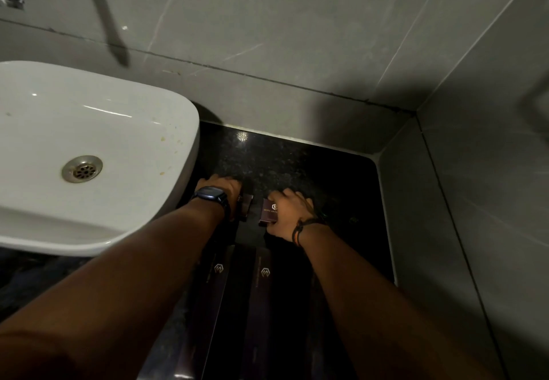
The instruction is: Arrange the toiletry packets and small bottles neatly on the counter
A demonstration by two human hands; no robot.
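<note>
The counter (297, 159) is dark, speckled polished stone, tucked into a corner of grey tiled wall. A white basin (89, 147) sits on it. Just right of the basin lie two small dark packets, one (246, 207) nearest the basin and another (269, 211) beside it bearing a logo, with a narrow gap between. Nearer the viewer than these, two long dark boxes (212, 296) (261, 299) lie side by side, each marked with a hexagon emblem.
</note>
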